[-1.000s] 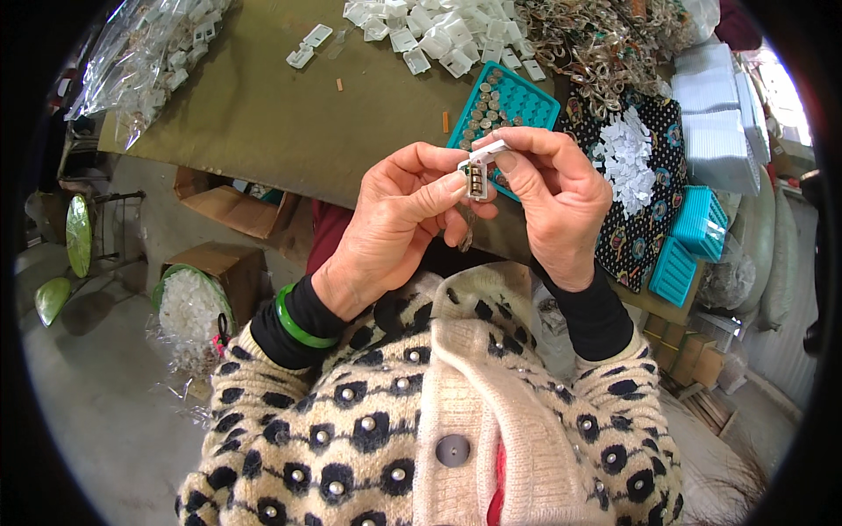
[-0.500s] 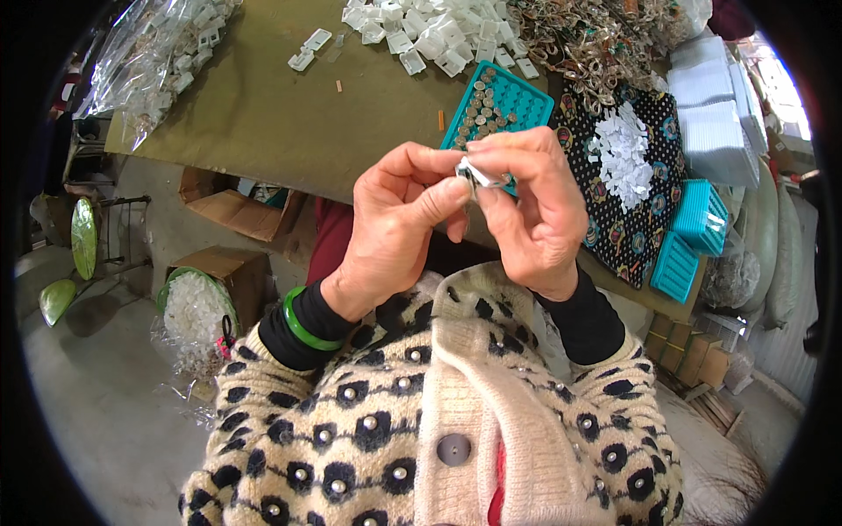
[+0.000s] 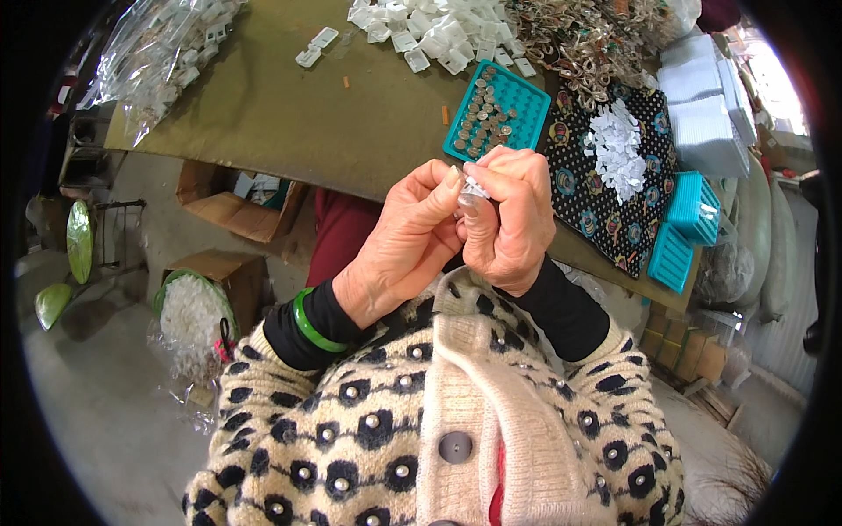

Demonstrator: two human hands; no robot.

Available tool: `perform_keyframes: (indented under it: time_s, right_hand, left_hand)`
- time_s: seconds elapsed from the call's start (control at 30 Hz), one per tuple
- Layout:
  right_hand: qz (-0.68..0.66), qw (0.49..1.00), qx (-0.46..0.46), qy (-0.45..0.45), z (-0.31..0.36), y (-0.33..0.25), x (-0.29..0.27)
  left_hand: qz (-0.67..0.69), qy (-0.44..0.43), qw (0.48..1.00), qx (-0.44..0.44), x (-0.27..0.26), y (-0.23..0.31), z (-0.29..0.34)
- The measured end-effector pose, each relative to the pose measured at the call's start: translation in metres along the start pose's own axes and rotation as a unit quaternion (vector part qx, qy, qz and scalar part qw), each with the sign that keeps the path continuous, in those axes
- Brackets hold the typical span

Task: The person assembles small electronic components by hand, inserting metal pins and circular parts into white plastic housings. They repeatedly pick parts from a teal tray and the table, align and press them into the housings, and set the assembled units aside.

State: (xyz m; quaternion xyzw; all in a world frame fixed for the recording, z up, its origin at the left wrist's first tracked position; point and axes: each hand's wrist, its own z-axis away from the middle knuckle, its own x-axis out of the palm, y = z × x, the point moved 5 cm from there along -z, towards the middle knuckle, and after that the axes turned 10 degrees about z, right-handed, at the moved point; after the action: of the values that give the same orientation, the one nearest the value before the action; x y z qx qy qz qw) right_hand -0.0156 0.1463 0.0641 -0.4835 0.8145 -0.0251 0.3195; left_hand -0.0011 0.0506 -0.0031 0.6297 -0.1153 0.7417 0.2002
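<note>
In front of my chest my two hands meet fingertip to fingertip. My right hand (image 3: 516, 215) pinches a small white piece (image 3: 474, 188) between thumb and bent forefinger; only part of it shows, so its kind is unclear. My left hand (image 3: 405, 230) is closed right beside it, its thumb tip at the piece's edge; what lies between these fingers is hidden. Just beyond my hands lies a teal tray (image 3: 529, 112) with small hollows. Several round metallic discs (image 3: 481, 118) sit in it, mostly on its left side.
White plastic cases (image 3: 447, 33) are heaped on the green tabletop (image 3: 351, 123), beside tangled clear straps (image 3: 588, 39). White paper slips (image 3: 617, 149) lie on a black patterned cloth (image 3: 566, 188). Stacked teal trays (image 3: 693, 209) stand right; a bag (image 3: 167, 61) lies far left, a basket (image 3: 193, 307) below.
Both hands have drawn slightly down toward me, the right also leftward. My right fingers have curled tighter, covering more of the white piece. The tray shows more fully.
</note>
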Motion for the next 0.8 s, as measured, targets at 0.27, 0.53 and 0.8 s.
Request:
perform_keyframes:
  time_s: [0.27,0.53,0.8]
  right_hand:
    - [-0.001,0.983,0.115,-0.143,0.005,0.025,-0.040]
    - [0.335,0.911,0.100,-0.219,0.020,0.121,-0.092]
    - [0.320,0.889,0.103,-0.312,0.023,0.140,-0.089]
  left_hand:
    - [-0.045,-0.034,0.998,0.008,0.000,0.013,-0.003]
    - [-0.059,-0.051,0.997,0.006,0.006,0.012,-0.007]
    - [-0.150,-0.033,0.988,0.023,0.010,0.018,-0.008]
